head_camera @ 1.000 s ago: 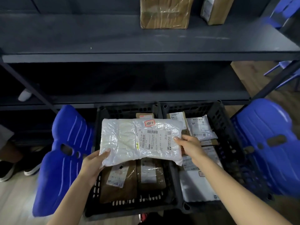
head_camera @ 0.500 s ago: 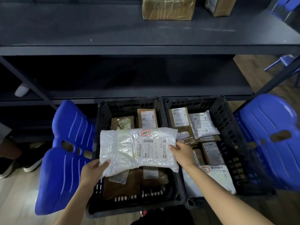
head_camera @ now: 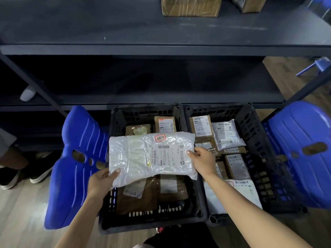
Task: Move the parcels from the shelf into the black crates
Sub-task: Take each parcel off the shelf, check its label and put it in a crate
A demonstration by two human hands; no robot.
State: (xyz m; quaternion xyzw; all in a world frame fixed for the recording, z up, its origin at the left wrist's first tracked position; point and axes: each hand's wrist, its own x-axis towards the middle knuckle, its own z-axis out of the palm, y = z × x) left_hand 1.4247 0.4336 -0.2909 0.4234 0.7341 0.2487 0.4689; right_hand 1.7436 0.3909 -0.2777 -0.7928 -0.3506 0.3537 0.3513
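Observation:
I hold a flat white plastic parcel (head_camera: 150, 156) with a barcode label and a red sticker, level over the left black crate (head_camera: 114, 217). My left hand (head_camera: 102, 181) grips its near left corner and my right hand (head_camera: 203, 160) grips its right edge. The left black crate holds several brown parcels beneath it. The right black crate (head_camera: 258, 140) beside it holds brown boxes and white bags. On the dark shelf (head_camera: 125, 29) above stand a taped brown box (head_camera: 190, 6) and a second box (head_camera: 249, 4).
Blue plastic chairs flank the crates, one on the left (head_camera: 75, 163) and one on the right (head_camera: 302, 153). Another person's dark shoes (head_camera: 10, 176) stand on the wooden floor at the far left. A slanted shelf brace (head_camera: 32, 83) crosses the left side.
The white parcel has come down and toward me over the left crate, uncovering the boxes at the crate's far end. Both hands keep their hold.

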